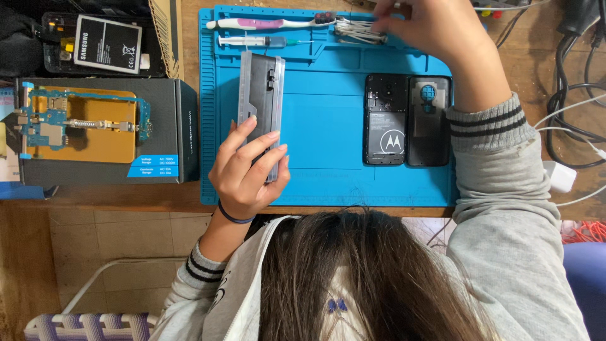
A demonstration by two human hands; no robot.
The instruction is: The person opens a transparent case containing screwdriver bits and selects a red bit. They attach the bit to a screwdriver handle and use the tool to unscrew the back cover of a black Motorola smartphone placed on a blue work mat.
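My left hand (pixel 245 172) grips the lower end of a long grey plastic case (pixel 260 88), which lies lengthwise on the left part of a blue work mat (pixel 322 170). My right hand (pixel 429 28) reaches to the mat's top tray, its curled fingertips on the right end of a bundle of thin metal tools (pixel 355 30); a firm grip does not show. Below that arm lie an opened black phone (pixel 385 120) and its back cover (pixel 429 123), side by side. A pink-and-white toothbrush (pixel 265 23) and a syringe (pixel 252 41) rest in the tray.
Left of the mat stands a black box (pixel 161 126) bearing a blue circuit board on a gold plate (pixel 82 120). Behind it lies a phone battery (pixel 107 43). Dark cables (pixel 571 101) and a white charger (pixel 558 175) crowd the right side of the wooden desk (pixel 126 196).
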